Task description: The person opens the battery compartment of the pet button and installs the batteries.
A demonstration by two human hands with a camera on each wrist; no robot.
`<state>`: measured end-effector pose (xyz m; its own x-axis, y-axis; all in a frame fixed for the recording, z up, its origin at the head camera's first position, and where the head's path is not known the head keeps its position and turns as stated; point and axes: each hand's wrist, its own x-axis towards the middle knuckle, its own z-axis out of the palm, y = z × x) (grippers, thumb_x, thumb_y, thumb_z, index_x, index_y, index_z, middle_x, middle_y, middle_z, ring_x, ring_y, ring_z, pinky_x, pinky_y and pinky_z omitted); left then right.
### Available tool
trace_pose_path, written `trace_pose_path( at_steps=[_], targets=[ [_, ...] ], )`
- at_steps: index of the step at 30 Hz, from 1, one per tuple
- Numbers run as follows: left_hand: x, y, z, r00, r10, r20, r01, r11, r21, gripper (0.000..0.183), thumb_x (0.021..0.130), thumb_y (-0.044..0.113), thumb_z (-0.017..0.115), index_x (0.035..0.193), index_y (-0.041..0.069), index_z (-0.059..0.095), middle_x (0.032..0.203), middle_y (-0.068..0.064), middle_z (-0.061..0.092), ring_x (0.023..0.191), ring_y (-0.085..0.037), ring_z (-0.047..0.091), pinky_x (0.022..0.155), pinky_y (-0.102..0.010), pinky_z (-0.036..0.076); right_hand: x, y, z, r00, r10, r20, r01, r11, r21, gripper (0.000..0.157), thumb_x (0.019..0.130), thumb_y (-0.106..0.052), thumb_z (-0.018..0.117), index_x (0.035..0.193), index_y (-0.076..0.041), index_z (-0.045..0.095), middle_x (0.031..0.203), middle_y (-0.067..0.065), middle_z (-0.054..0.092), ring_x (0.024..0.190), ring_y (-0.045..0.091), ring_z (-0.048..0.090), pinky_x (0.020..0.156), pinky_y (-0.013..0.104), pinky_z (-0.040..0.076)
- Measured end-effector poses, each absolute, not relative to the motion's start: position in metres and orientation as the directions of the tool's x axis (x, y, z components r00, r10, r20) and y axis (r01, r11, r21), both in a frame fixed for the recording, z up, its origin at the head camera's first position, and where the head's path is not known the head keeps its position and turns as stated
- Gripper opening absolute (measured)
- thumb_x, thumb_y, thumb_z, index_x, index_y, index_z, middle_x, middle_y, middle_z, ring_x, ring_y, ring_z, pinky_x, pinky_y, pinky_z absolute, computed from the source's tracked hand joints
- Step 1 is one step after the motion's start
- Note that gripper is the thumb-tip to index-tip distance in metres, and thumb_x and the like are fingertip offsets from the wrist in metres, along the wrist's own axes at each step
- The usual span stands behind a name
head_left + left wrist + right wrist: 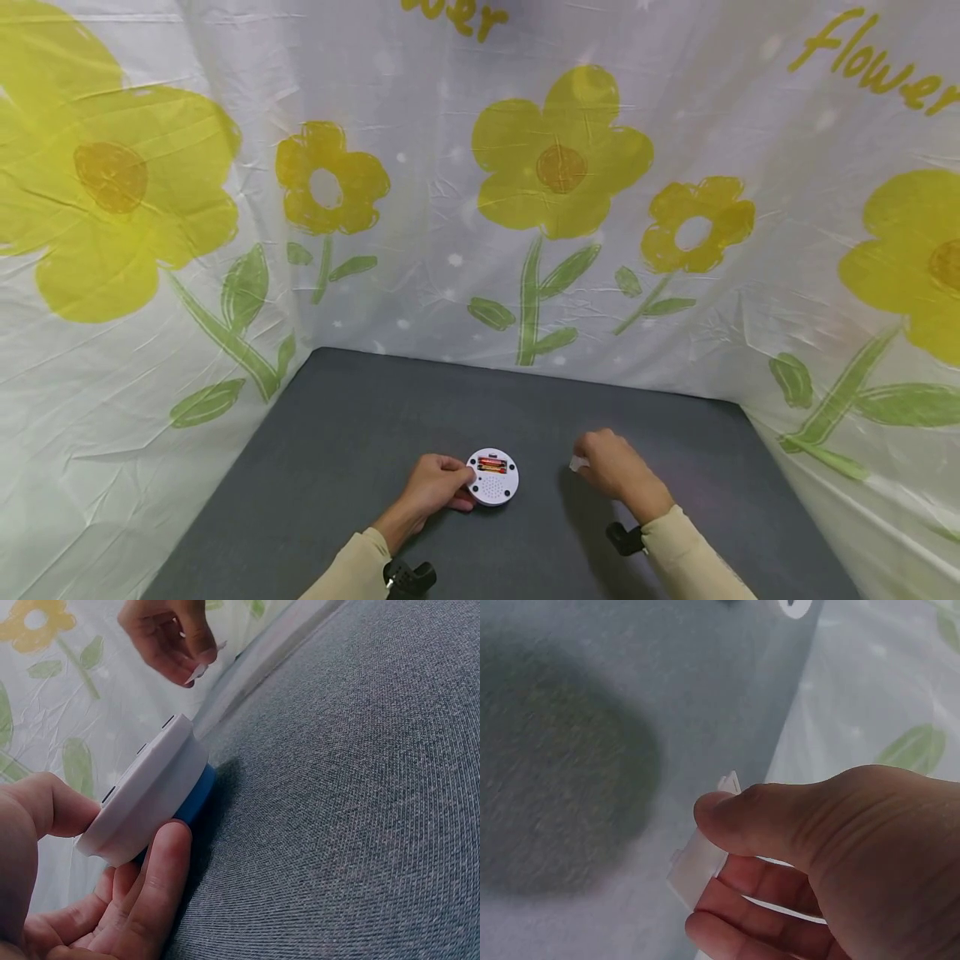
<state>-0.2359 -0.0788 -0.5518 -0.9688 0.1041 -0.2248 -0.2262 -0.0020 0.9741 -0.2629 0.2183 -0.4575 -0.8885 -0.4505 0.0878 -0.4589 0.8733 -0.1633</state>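
Observation:
A round white battery-powered device (492, 489) shows its back, where two red batteries (492, 466) sit in an uncovered compartment. Small holes and dark feet or screws mark that face. My left hand (437, 483) pinches its left edge between thumb and fingers. Seen from the left wrist, the device (150, 791) is tilted, with a blue part underneath close to the dark cloth. Off to the right, my right hand (611, 462) pinches a small white battery cover (697, 870) with little tabs, held above the table and apart from the device.
A dark grey cloth-covered table (420, 400) lies beneath both hands. White curtains (420, 275) printed with yellow flowers enclose its back and sides. A black wrist camera (408, 577) is strapped to the left wrist and another (625, 538) to the right.

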Motion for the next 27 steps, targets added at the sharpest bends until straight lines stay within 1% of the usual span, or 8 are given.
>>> trace_pose_path(
  at_steps=[3,6,11,18,24,27],
  targets=[
    [-0.236,-0.079,-0.552,-0.969,0.102,-0.225,-0.226,0.0,0.974,0.028,0.082,0.01,0.066,0.103,-0.008,0.066,0.084,-0.013,0.073,0.064,-0.021,0.073,0.06,-0.034,0.064,-0.265,0.211,-0.454,-0.878,-0.469,0.1,-0.479,0.864,-0.157,0.012,0.078,-0.001,0.075,0.077,-0.012,0.07,0.077,0.0,0.068,0.066,0.016,0.059,0.057,0.036,0.049],
    [-0.236,-0.079,-0.552,-0.969,0.102,-0.225,-0.226,0.0,0.974,0.029,0.082,0.01,0.066,0.104,-0.008,0.066,0.084,-0.013,0.073,0.064,-0.021,0.073,0.06,-0.034,0.064,-0.267,0.203,-0.452,-0.871,-0.48,0.107,-0.491,0.858,-0.15,0.013,0.077,0.0,0.074,0.076,-0.012,0.069,0.076,0.0,0.067,0.065,0.015,0.056,0.057,0.035,0.047],
    [-0.236,-0.079,-0.552,-0.97,0.101,-0.223,-0.223,0.008,0.975,0.028,0.083,0.01,0.066,0.104,-0.008,0.066,0.084,-0.013,0.073,0.064,-0.021,0.073,0.06,-0.034,0.064,-0.269,0.192,-0.449,-0.854,-0.505,0.121,-0.519,0.843,-0.141,0.012,0.077,0.001,0.073,0.077,-0.011,0.07,0.076,0.0,0.067,0.065,0.016,0.057,0.057,0.035,0.048],
    [-0.236,-0.079,-0.553,-0.97,0.101,-0.219,-0.22,0.004,0.976,0.029,0.083,0.01,0.066,0.105,-0.008,0.066,0.085,-0.013,0.073,0.064,-0.021,0.073,0.06,-0.034,0.064,-0.273,0.176,-0.445,-0.837,-0.532,0.125,-0.546,0.827,-0.133,0.01,0.079,0.0,0.073,0.083,-0.01,0.074,0.081,0.002,0.069,0.071,0.018,0.063,0.06,0.036,0.053],
    [-0.237,-0.079,-0.554,-0.971,0.107,-0.215,-0.217,-0.015,0.976,0.03,0.081,0.009,0.066,0.105,-0.01,0.065,0.086,-0.014,0.073,0.064,-0.02,0.073,0.06,-0.034,0.064,-0.275,0.16,-0.439,-0.803,-0.576,0.156,-0.593,0.798,-0.106,0.011,0.078,-0.001,0.074,0.082,-0.011,0.073,0.079,0.0,0.069,0.07,0.016,0.063,0.058,0.034,0.052],
    [-0.237,-0.079,-0.553,-0.971,0.105,-0.215,-0.218,-0.015,0.976,0.03,0.081,0.009,0.066,0.105,-0.01,0.065,0.086,-0.014,0.073,0.064,-0.02,0.073,0.06,-0.034,0.064,-0.277,0.152,-0.436,-0.796,-0.587,0.147,-0.603,0.791,-0.106,0.011,0.079,-0.001,0.073,0.082,-0.011,0.074,0.079,0.0,0.069,0.07,0.015,0.062,0.058,0.033,0.051]
  ],
)
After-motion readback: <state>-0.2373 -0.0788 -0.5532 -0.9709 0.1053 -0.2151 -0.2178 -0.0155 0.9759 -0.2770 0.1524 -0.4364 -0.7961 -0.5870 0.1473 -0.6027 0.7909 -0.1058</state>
